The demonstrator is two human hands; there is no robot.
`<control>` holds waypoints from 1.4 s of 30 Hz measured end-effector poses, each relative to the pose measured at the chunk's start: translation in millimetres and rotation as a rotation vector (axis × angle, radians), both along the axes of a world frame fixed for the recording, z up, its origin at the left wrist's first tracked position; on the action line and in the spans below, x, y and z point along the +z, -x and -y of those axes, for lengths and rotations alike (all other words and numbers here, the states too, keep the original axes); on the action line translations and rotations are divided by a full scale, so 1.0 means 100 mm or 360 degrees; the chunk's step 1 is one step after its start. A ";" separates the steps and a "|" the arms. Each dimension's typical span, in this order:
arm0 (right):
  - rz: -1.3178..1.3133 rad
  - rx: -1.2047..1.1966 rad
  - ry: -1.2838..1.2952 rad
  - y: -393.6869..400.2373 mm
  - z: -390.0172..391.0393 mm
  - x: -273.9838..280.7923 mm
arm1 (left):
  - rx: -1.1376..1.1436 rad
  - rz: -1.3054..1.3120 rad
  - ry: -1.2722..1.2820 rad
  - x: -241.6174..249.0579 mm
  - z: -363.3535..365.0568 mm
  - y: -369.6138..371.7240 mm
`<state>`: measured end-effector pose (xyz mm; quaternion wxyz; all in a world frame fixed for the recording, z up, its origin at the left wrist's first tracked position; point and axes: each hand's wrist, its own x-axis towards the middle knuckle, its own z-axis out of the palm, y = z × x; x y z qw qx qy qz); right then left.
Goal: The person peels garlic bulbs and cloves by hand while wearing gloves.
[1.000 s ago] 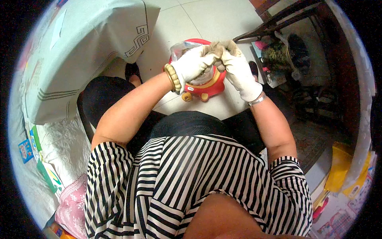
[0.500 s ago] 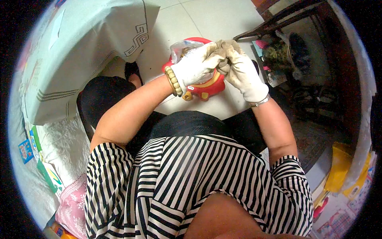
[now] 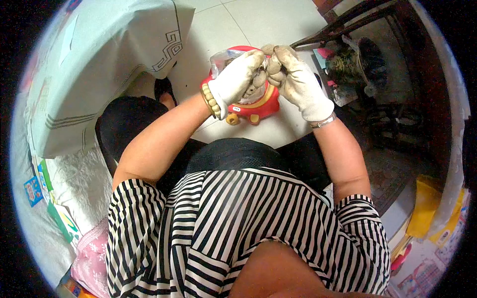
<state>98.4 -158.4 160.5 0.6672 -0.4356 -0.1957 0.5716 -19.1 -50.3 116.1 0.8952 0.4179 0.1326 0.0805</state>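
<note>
While pinched between both gloved grips, left hand [image 3: 237,79] and right hand [image 3: 293,79] closed on a small brown piece [image 3: 259,79], held right above red tub [image 3: 251,107] with clear bag [image 3: 221,57]. Likely mid-peeling; next needs firm twist.

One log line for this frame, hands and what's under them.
left hand: gloved, fingers curled on something small | right hand: gloved, pinching same spot | below: red tub with plastic bag | floor: white tile

Pale tiled floor [image 3: 263,22], draped grey cloth [image 3: 99,54] left, dark wooden furniture [image 3: 397,59] right
</note>
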 end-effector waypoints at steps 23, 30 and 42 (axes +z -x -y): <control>0.0917 -0.0070 0.0364 0.08 -0.06 0.03 | -0.0165 0.0081 0.1134 -0.20 -0.11 0.03; 0.0922 -0.0100 0.0382 0.05 -0.04 -0.04 | -0.0206 0.0102 0.1225 -0.23 -0.10 0.02; 0.1195 -0.0101 0.0210 0.03 -0.05 -0.01 | -0.0189 0.0074 0.1213 -0.30 -0.15 0.02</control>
